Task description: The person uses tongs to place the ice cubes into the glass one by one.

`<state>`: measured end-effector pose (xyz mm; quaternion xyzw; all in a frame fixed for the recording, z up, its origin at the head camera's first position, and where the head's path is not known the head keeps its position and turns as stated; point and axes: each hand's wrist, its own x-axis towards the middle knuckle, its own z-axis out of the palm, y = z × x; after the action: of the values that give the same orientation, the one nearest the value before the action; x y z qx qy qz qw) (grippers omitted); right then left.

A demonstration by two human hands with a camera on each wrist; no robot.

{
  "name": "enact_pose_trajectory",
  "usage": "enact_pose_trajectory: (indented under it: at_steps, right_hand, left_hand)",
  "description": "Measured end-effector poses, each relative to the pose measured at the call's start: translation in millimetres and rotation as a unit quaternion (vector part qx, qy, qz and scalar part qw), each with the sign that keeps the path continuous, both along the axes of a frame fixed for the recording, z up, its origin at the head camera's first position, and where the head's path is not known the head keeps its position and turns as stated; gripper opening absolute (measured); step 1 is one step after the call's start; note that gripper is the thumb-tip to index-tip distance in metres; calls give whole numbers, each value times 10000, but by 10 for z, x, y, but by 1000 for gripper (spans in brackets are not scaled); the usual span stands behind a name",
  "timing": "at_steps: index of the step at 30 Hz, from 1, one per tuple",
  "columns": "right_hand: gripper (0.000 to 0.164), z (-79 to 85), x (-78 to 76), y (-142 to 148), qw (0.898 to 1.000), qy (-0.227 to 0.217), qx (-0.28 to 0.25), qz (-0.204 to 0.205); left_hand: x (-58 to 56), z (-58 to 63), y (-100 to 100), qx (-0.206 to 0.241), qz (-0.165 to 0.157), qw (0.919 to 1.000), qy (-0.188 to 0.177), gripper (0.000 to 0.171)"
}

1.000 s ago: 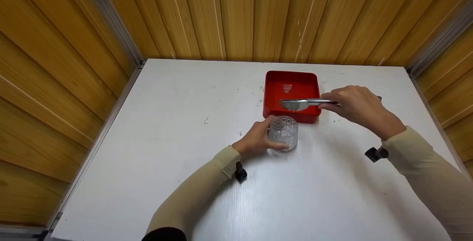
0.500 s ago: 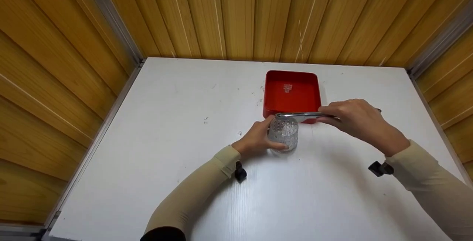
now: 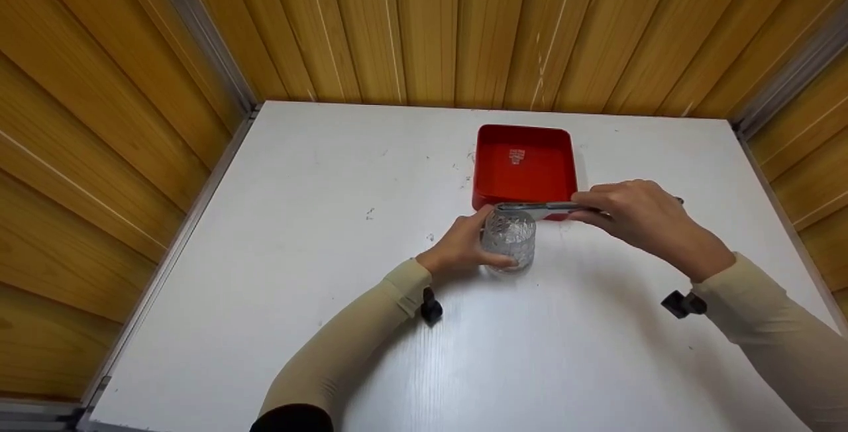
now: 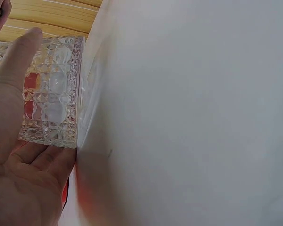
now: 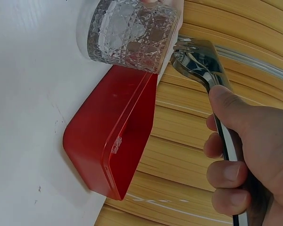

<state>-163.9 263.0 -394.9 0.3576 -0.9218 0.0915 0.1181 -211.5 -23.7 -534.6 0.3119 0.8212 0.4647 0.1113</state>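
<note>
A clear cut-glass tumbler stands upright on the white table, in front of the red box. My left hand grips its side; in the left wrist view the thumb lies along the patterned glass, fingers behind it. My right hand holds a bundle of metal cutlery by the handles, nearly level, heads over the tumbler's rim. In the right wrist view, fork tines, a spoon bowl and a broad flat blade, likely a knife, show in the bundle.
A square red box stands behind the tumbler, with a small pale patch inside. The white table bears small dark marks. Wood-look panels rise along the back and both sides.
My right hand has brought the cutlery from above the red box down toward me, over the tumbler's rim, then kept nearly still. The left hand and tumbler stay in place.
</note>
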Motion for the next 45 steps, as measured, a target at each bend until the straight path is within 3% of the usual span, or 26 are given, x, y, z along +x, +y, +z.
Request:
enact_pose_trajectory:
  at_steps: [5, 13, 29, 45]
  right_hand:
    - [24, -16, -6, 5, 10000, 12, -44, 39]
    - [20, -52, -13, 4, 9995, 219, -189, 148]
    - [38, -128, -39, 27, 9992, 321, -186, 136]
    - [35, -161, -54, 38, 9983, 418, -311, 245]
  left_hand:
    - [-3, 3, -1, 9, 0, 10000, -47, 90]
    - [-14, -17, -6, -156, -33, 9992, 360, 89]
    - [-8, -4, -17, -127, -40, 9994, 329, 88]
    - [-3, -1, -16, -116, -8, 9997, 227, 89]
